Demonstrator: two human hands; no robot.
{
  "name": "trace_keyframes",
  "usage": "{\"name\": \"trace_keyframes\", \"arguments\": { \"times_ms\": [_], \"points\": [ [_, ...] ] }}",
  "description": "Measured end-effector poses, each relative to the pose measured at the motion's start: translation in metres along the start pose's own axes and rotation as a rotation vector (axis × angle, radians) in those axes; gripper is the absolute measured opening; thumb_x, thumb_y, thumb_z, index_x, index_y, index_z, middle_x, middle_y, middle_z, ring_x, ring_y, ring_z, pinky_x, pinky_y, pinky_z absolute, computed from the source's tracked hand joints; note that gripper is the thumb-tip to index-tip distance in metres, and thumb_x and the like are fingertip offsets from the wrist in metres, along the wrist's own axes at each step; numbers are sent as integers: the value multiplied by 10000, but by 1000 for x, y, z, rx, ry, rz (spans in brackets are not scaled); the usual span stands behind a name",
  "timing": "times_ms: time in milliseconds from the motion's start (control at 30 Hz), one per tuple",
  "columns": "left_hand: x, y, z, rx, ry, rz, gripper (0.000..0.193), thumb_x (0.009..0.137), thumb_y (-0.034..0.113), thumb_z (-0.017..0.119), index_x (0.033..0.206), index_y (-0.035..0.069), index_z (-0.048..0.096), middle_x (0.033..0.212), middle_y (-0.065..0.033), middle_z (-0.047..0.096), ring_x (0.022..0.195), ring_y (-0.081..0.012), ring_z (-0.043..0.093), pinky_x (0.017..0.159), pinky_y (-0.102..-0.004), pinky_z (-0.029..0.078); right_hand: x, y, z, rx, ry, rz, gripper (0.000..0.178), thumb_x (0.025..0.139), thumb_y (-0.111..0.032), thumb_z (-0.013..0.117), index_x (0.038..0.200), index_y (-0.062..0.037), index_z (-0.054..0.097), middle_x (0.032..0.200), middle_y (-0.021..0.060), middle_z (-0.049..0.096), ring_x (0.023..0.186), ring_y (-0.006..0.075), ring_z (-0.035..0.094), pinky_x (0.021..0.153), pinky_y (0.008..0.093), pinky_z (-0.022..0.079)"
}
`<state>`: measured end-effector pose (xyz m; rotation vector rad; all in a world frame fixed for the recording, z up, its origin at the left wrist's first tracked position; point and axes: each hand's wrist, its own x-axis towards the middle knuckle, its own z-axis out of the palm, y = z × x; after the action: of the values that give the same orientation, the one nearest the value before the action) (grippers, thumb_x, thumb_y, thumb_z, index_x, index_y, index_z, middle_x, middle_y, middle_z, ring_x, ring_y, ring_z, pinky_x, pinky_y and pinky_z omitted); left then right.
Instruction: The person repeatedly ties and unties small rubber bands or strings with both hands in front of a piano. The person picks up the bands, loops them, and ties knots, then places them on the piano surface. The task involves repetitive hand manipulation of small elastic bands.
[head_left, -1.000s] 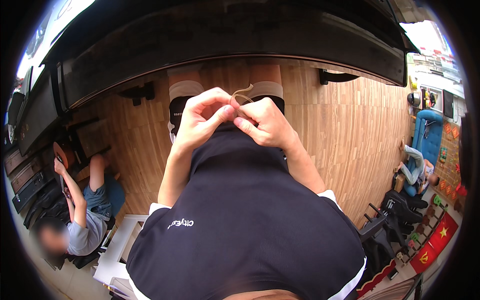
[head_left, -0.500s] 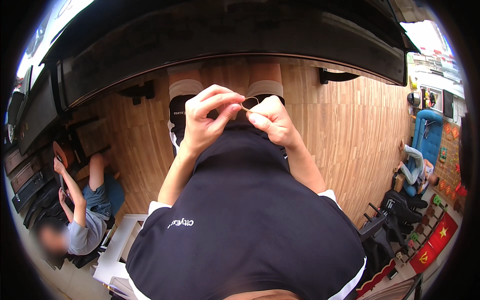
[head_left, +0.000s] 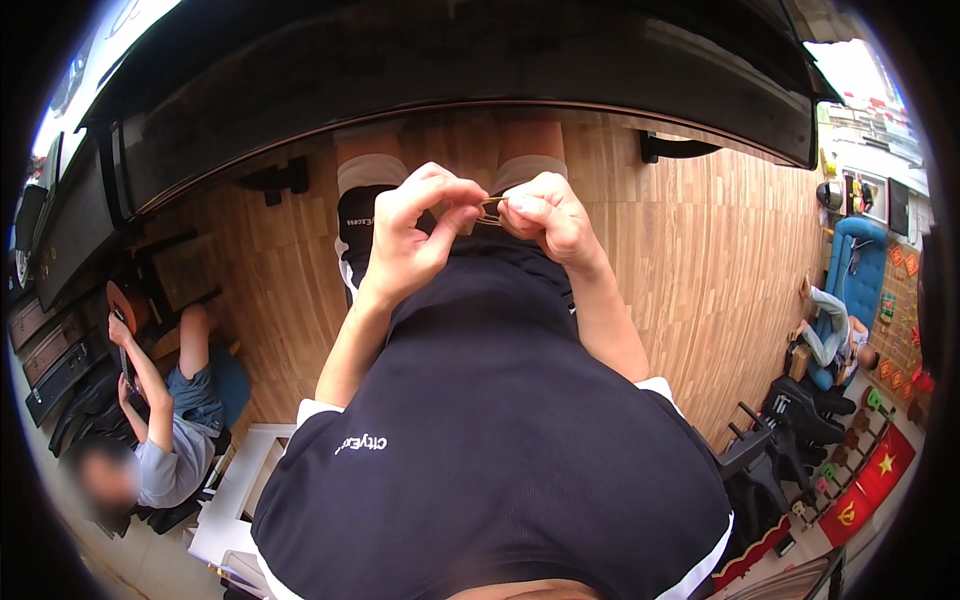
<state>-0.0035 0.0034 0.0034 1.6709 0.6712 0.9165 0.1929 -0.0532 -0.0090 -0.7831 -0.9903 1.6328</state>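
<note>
Above my lap, both hands work on a thin golden-brown strand (head_left: 490, 202) bent into a small loop; I cannot tell whether it is cord or wire. My left hand (head_left: 418, 225) pinches one side of it between thumb and fingertips. On the other side, my right hand (head_left: 556, 222) has its thumb pressed against curled fingers, gripping the strand. Only a short stretch of it shows in the gap between the hands; the rest is hidden by fingers.
A long glossy black piece of furniture (head_left: 450, 70), like a piano, spans the far side over my knees. At left a seated person (head_left: 180, 440) holds a guitar (head_left: 127, 302). Another person (head_left: 840, 330) sits by a blue sofa (head_left: 855, 262) at right. Wood flooring (head_left: 690, 250) lies around me.
My right hand has turned and its fingers have shifted on the strand. The loop, wider and raised before, now looks flatter between the hands. My left hand has barely moved.
</note>
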Motion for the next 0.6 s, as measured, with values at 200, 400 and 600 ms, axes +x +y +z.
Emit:
{"name": "trace_keyframes", "arguments": {
  "times_ms": [200,400,600],
  "points": [
    [-1,-1,0,-134,-58,-95,246,809,-47,701,1045,0,651,795,-38,630,746,-103,613,687,-241,492,5,1,2,-125,94,16,359,965,-159,565,640,-34,476,568,-57,379,536,45,284,480,247,240],
    [0,-1,7,69,0,-153,273,766,-49,678,1027,25,645,783,-17,607,673,-65,559,591,-220,446,10,1,17,-570,272,-64,177,924,-96,623,782,9,630,589,-3,515,507,44,396,480,231,328],
    [0,-9,7,82,46,-241,279,773,-104,634,1034,-7,651,877,-16,591,707,-42,537,636,-175,446,12,-1,25,-729,373,-125,49,871,-60,674,853,-15,671,540,16,534,459,41,399,454,234,328]
  ]
}}
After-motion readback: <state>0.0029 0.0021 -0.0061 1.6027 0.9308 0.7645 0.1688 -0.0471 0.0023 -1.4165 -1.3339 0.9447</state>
